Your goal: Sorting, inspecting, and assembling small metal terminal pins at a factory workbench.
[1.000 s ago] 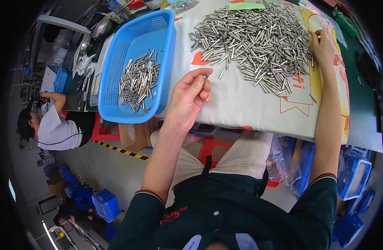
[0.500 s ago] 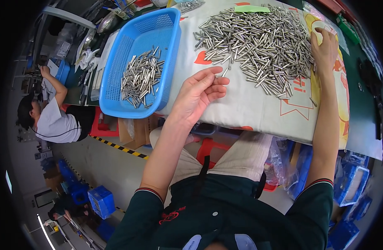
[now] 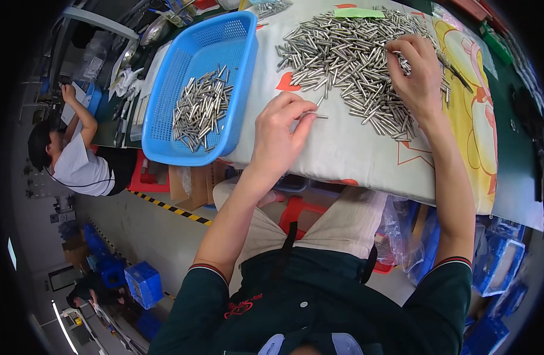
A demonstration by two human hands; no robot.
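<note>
A big heap of short metal rods (image 3: 349, 56) lies on a pale printed cloth (image 3: 343, 148) over the table. My left hand (image 3: 281, 133) rests at the heap's near edge, its fingertips pinching one thin rod (image 3: 315, 115) that lies flat on the cloth. My right hand (image 3: 415, 74) is spread on the right side of the heap, fingers curled among the rods. To the left stands a blue plastic basket (image 3: 165, 100) with several rods (image 3: 199, 107) lying in its bottom.
Another person in a white shirt (image 3: 76, 160) works at a bench on the far left. Blue crates (image 3: 142, 284) stand on the floor below left and right. A yellow-black floor stripe (image 3: 171, 208) runs under the table edge. Dark tools (image 3: 520, 106) lie at the table's right.
My right hand has moved left from the cloth's right edge onto the heap. My left hand has reached forward to the heap's near edge and taken a rod.
</note>
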